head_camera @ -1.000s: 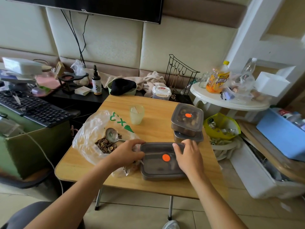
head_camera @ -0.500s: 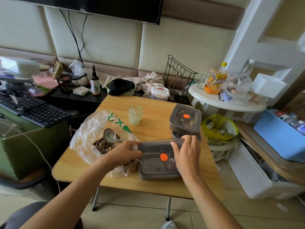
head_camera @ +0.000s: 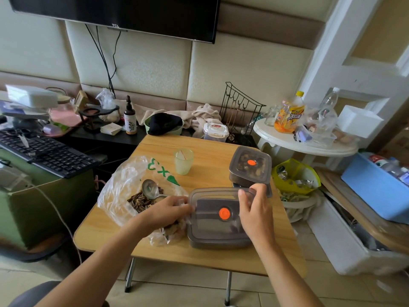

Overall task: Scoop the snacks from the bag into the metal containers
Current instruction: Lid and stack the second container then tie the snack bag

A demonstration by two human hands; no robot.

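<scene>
The left hand point(head_camera: 166, 210) hides the handle of the spoon point(head_camera: 150, 191); the tinted lid point(head_camera: 218, 227) obscures what lies beneath; the television point(head_camera: 132, 12) is cropped above.

Soft, even daylight fills the room (wide-angle bending at edges), with slight overall blur.

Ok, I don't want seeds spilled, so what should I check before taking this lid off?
1. Right hand grip on the lid at its far corner: ok, fingers curl over it.
2. Left hand at the lid's left edge, holding or only touching: cannot tell.
3. Container flat on the table: ok.
4. Spoon in reach: ok, lies on the seeds in the bag.
5. Cup apart from both hands: ok.
6. Container empty inside: cannot tell, lid is tinted.
</scene>
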